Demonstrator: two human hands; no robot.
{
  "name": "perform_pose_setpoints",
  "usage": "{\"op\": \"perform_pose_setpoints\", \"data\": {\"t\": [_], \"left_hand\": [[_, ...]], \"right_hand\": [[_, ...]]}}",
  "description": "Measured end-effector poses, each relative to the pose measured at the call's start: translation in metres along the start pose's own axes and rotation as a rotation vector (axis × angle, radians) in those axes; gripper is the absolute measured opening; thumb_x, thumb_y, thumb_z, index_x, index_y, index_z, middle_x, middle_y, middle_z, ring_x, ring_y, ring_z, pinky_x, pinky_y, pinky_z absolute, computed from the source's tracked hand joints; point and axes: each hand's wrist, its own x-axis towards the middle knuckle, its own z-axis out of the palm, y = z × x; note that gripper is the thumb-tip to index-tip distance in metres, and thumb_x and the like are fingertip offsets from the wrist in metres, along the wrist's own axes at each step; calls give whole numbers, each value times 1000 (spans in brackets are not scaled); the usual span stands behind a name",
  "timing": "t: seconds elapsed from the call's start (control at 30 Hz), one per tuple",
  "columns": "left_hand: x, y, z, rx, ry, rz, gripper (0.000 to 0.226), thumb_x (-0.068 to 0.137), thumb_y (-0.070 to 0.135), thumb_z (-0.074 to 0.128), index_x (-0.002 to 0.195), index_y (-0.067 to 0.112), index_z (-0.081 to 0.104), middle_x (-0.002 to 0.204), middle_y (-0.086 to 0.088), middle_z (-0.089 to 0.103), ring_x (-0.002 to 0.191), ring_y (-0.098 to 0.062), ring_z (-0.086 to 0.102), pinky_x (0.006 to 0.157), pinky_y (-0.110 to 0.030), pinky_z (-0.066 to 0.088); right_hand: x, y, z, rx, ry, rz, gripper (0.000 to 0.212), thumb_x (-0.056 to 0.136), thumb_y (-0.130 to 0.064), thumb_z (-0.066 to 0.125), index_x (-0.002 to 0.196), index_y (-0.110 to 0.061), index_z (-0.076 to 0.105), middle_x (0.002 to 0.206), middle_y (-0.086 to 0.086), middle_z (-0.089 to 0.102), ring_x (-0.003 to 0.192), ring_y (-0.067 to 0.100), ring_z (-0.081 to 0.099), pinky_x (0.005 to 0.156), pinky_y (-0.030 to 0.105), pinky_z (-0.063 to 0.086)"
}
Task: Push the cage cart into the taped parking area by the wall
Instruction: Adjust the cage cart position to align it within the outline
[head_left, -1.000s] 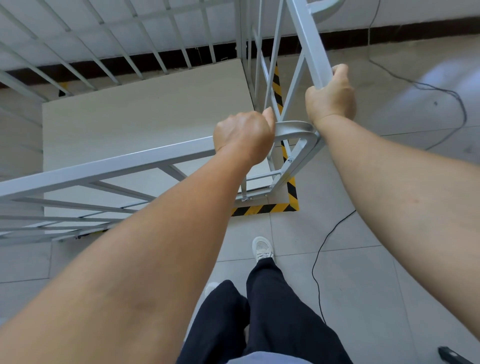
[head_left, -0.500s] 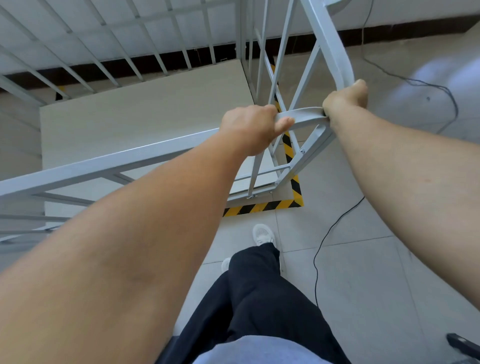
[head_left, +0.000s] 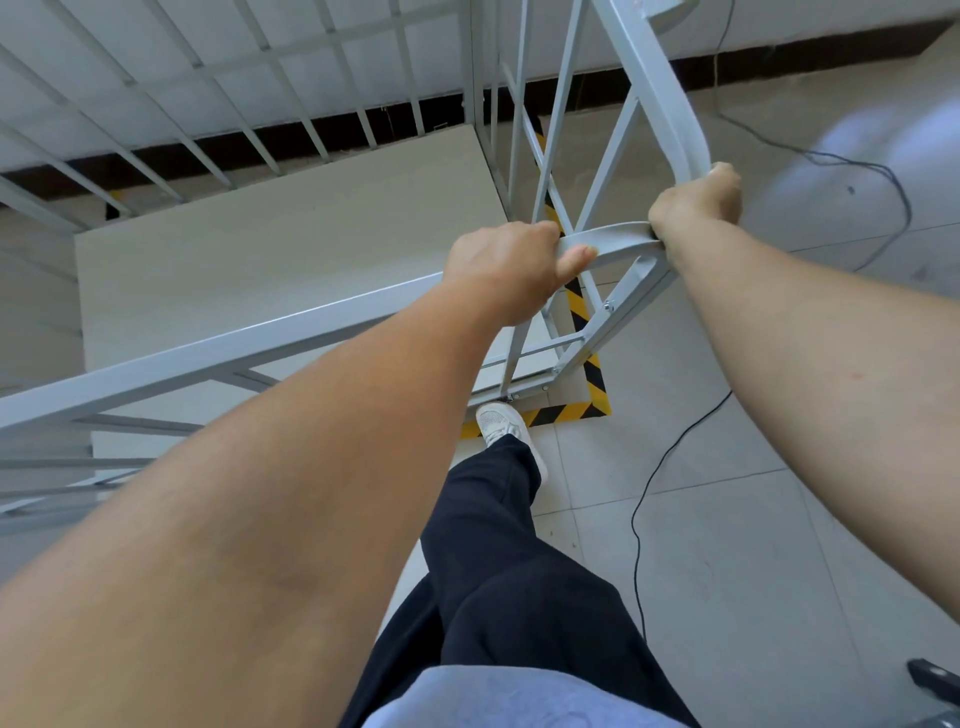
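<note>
The grey metal cage cart (head_left: 223, 348) fills the left and upper view, its pale floor panel (head_left: 291, 249) seen from above. My left hand (head_left: 511, 270) grips the near top rail by the corner. My right hand (head_left: 693, 205) is closed around the right side rail just past that corner. Yellow-and-black tape (head_left: 584, 358) marks the parking corner on the floor beneath the cart's near right corner. The cart's far side stands close to the white wall (head_left: 810, 26) with its dark skirting.
A thin black cable (head_left: 670, 457) snakes across the grey floor tiles to the right of the tape and up toward the wall. My white shoe (head_left: 501, 423) stands right at the tape's near strip. A dark object (head_left: 935, 686) lies at the bottom right edge.
My right hand slid down the side rail toward the corner. My leg stepped forward, the shoe now at the tape, and the cart sits slightly further in.
</note>
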Motion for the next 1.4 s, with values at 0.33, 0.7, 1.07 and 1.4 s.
{"op": "perform_pose_setpoints", "data": {"t": [0.33, 0.7, 1.07, 1.4], "left_hand": [[0, 0, 2, 17, 2, -12, 56, 94, 65, 16, 90, 19, 48, 66, 3, 46, 60, -19, 48, 47, -28, 31], [-2, 2, -2, 0, -11, -30, 53, 95, 63, 18, 89, 18, 45, 65, 2, 44, 59, -18, 46, 48, -29, 30], [-9, -3, -3, 12, -15, -29, 52, 94, 65, 19, 91, 20, 45, 65, 3, 46, 60, -19, 50, 49, -28, 37], [-6, 0, -5, 32, -11, -52, 54, 94, 66, 17, 87, 19, 44, 64, 1, 47, 54, -17, 44, 47, -28, 34]], "right_hand": [[-4, -2, -2, -28, 42, -15, 41, 91, -6, 46, 131, -14, 47, 121, 4, 58, 97, 21, 57, 76, 24, 42], [3, -1, 1, -42, 95, -34, 31, 94, -14, 50, 125, -13, 53, 118, 6, 62, 104, 24, 62, 72, 23, 42], [3, 6, 8, -85, 94, -96, 30, 94, -15, 53, 124, -13, 53, 119, 6, 60, 105, 23, 60, 79, 25, 48], [1, 1, 3, -67, 62, -84, 31, 93, -15, 53, 125, -13, 54, 120, 5, 60, 106, 22, 61, 80, 24, 46]]}}
